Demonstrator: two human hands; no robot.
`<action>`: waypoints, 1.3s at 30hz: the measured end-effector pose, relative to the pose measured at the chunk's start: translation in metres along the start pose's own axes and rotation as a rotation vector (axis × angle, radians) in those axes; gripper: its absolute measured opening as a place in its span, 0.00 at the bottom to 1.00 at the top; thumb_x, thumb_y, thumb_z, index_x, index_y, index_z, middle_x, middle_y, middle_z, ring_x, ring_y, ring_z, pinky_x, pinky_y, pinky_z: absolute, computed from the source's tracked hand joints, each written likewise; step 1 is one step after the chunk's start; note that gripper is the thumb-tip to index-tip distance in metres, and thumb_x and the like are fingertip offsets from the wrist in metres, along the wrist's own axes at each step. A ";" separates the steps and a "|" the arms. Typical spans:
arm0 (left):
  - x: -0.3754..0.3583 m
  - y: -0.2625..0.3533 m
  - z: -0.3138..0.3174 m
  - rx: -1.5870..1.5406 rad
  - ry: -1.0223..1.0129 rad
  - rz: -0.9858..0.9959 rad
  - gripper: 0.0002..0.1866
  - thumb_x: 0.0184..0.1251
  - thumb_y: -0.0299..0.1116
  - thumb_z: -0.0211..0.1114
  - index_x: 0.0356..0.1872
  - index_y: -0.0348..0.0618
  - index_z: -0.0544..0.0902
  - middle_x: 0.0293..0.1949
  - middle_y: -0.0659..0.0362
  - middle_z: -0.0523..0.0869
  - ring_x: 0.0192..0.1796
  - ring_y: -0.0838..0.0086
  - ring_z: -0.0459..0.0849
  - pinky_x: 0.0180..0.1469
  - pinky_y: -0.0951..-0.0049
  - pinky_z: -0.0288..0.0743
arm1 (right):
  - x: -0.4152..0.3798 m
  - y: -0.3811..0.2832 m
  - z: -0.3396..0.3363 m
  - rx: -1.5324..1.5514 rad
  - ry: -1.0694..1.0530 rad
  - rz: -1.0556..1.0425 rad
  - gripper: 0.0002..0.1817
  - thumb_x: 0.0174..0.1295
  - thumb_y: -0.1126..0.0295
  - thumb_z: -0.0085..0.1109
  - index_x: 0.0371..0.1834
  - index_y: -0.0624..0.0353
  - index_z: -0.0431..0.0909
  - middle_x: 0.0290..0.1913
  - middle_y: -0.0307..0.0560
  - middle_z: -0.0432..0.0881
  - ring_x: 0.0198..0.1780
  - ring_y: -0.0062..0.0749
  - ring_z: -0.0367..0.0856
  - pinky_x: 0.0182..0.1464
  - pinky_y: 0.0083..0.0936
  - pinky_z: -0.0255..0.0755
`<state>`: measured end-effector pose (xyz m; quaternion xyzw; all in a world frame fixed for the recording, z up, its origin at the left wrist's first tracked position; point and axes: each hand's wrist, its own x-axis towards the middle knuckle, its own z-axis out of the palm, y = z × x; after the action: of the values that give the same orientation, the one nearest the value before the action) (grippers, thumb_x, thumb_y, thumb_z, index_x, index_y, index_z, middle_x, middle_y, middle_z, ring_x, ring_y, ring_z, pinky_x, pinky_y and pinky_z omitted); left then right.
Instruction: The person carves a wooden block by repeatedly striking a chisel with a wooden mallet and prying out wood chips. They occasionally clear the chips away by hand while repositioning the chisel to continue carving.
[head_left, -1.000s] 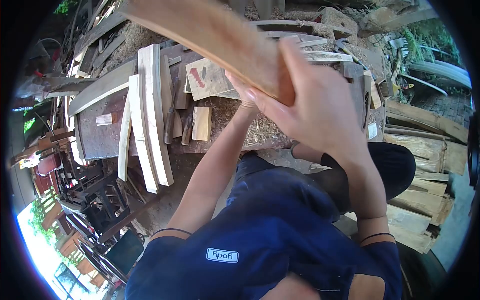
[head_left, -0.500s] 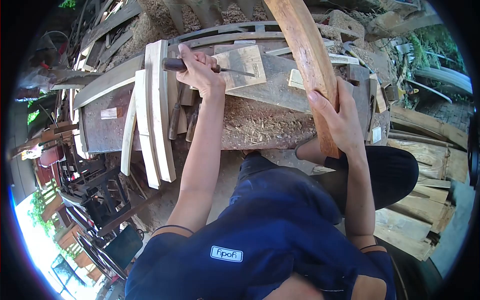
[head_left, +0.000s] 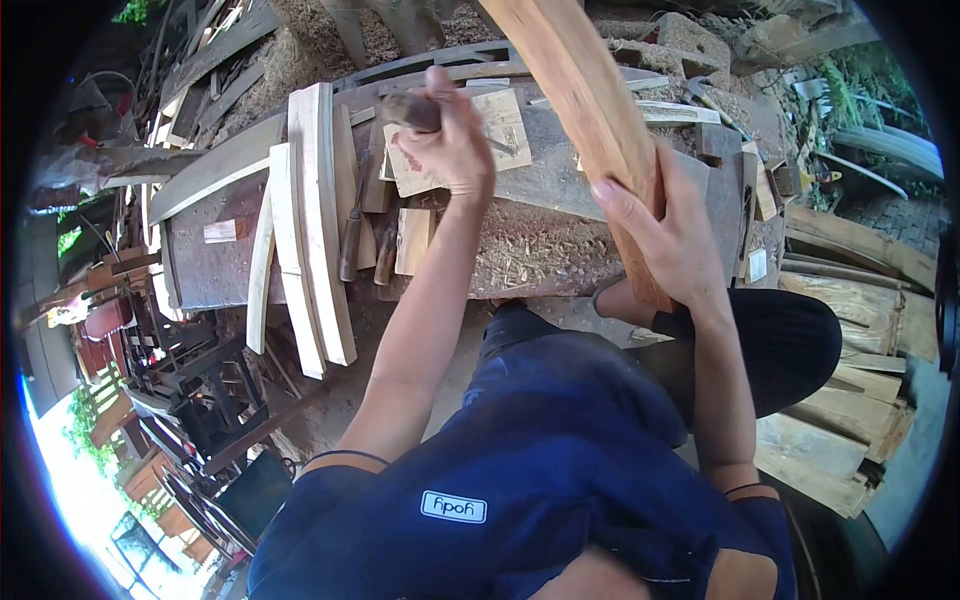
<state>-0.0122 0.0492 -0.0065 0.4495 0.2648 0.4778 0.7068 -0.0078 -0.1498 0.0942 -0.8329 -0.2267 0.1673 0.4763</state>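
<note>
My left hand (head_left: 452, 150) is closed around the dark wooden handle of a chisel (head_left: 412, 112). The chisel's thin metal blade points right and away, partly behind the hand and blurred. A long, curved wooden beam (head_left: 575, 85) is gripped near its lower end by my right hand (head_left: 675, 235), thumb on the near face. Its upper end runs out of the top of the view. Beneath my left hand lies a flat wooden board (head_left: 510, 125) with a small dark mark on it. Left of my forearm, another chisel (head_left: 352, 235) rests on the workbench (head_left: 270, 255).
Long pale strips of wood (head_left: 318, 220) overhang the bench's near edge. Wood shavings (head_left: 545, 250) cover its middle. A hammer (head_left: 710, 100) lies at the far right. Stacked planks (head_left: 820, 440) are on the ground at right, and metal frames (head_left: 200, 390) stand at left.
My left hand has moved right with the chisel, whose handle is now turned more toward me. The beam's upper part has shifted left and its face has rotated slightly; my right hand still grips it.
</note>
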 end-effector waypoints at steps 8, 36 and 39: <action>-0.039 -0.085 0.039 -0.155 0.431 0.011 0.11 0.63 0.34 0.69 0.35 0.38 0.78 0.30 0.62 0.80 0.30 0.82 0.76 0.30 0.77 0.70 | 0.020 -0.075 0.000 -0.226 -0.040 -0.378 0.28 0.59 0.58 0.69 0.55 0.64 0.69 0.34 0.52 0.84 0.33 0.34 0.84 0.37 0.29 0.75; 0.052 0.008 -0.021 -0.188 0.132 -0.086 0.27 0.75 0.43 0.61 0.18 0.49 0.59 0.13 0.68 0.61 0.13 0.83 0.58 0.16 0.76 0.50 | -0.001 0.002 -0.005 -0.053 0.050 0.054 0.36 0.60 0.44 0.65 0.52 0.71 0.74 0.36 0.59 0.83 0.38 0.37 0.84 0.42 0.33 0.76; 0.050 0.003 -0.012 -0.158 0.076 -0.053 0.25 0.75 0.42 0.61 0.19 0.48 0.60 0.12 0.68 0.62 0.13 0.84 0.59 0.16 0.76 0.49 | -0.002 0.004 -0.005 -0.082 0.036 0.076 0.36 0.60 0.43 0.65 0.52 0.70 0.73 0.36 0.59 0.83 0.38 0.38 0.84 0.42 0.34 0.76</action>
<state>-0.0028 0.0999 -0.0063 0.3668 0.2648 0.4949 0.7419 -0.0058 -0.1560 0.0932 -0.8627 -0.1931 0.1608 0.4389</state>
